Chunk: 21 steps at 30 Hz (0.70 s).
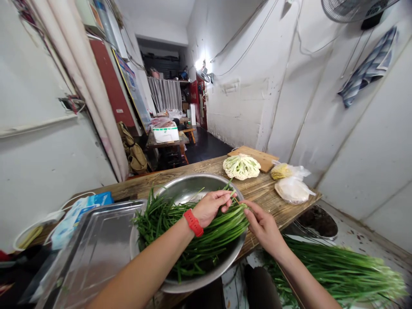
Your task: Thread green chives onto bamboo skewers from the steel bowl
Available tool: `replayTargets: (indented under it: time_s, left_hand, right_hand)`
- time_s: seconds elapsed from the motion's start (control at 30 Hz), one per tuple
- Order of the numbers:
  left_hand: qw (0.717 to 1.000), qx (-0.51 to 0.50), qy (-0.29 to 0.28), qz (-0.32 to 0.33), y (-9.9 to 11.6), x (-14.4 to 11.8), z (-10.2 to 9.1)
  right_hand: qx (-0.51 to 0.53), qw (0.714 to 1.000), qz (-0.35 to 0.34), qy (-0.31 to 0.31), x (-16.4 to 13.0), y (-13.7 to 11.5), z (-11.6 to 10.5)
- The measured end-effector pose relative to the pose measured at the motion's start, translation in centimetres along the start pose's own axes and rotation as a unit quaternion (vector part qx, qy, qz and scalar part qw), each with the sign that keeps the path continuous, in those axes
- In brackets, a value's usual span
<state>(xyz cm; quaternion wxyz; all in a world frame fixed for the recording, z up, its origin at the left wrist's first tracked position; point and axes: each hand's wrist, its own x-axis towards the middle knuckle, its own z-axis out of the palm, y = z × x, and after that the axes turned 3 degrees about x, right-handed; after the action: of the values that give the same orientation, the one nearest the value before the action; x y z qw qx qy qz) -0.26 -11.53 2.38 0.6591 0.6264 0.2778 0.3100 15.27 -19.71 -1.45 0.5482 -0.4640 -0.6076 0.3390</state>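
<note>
A large steel bowl (189, 189) on the wooden table (283, 210) holds a heap of green chives (196, 231). My left hand (210, 207), with a red band on its wrist, pinches the tips of a few chive stalks over the bowl. My right hand (264, 225) meets it at the bowl's right rim, fingers closed on the same stalks. A second, long bundle of chives (337, 268) lies low at the right, below the table edge.
A steel tray (96, 244) lies left of the bowl, with a blue-and-white packet (80, 210) behind it. A cauliflower (241, 166), a cutting board (257, 156) and two plastic bags (291, 184) sit at the table's far right. White walls close both sides; a corridor runs ahead.
</note>
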Motion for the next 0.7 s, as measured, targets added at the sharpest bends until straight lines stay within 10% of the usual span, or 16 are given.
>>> replayTargets:
  time_s: [0.7]
  left_hand:
    - [0.999,-0.042,-0.016,-0.024,-0.45,-0.04,0.19]
  right_hand:
    - [-0.018,1.000,-0.013,0.013,-0.23,0.21,0.16]
